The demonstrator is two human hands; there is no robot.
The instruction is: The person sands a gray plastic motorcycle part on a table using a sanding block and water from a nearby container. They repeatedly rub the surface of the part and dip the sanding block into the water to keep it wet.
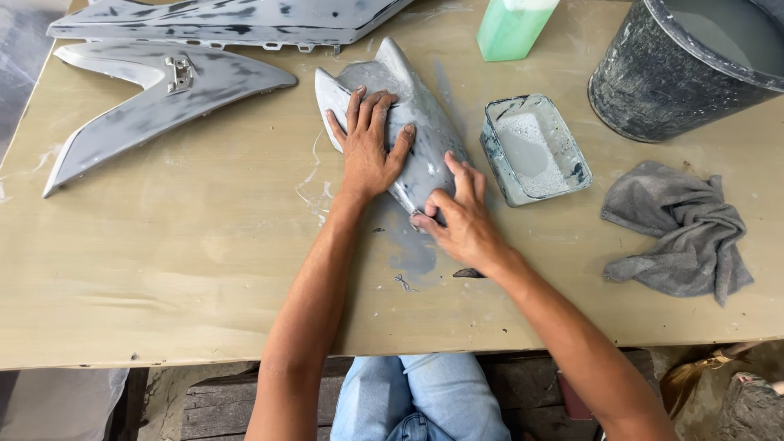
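A grey, primer-coated panel piece (412, 122) with a pointed upper end lies near the middle of the tan surface (204, 269), running from upper left to lower right. The left hand (369, 147) lies flat on it, fingers spread and pointing away from the person, palm pressing on the panel's left flank. The right hand (461, 214) rests at the panel's lower end, fingers curled and bunched against its edge; it may be pinching a small piece of abrasive there, but the view is too poor to tell. Just to the right of the panel stands a rectangular tray (572, 175) of cloudy, foamy water, close to the right hand's fingertips but apart from them. A crumpled grey rag (682, 233) lies farther right, and a dark, smeared bucket (645, 90) sits at the upper right corner. A pale green bottle (510, 28) stands at the far edge. Two more long grey panels, one swept and forked (155, 102), one narrow (220, 20), lie well to the left. A wet grey smear (412, 245) marks the surface beneath the panel's lower end.
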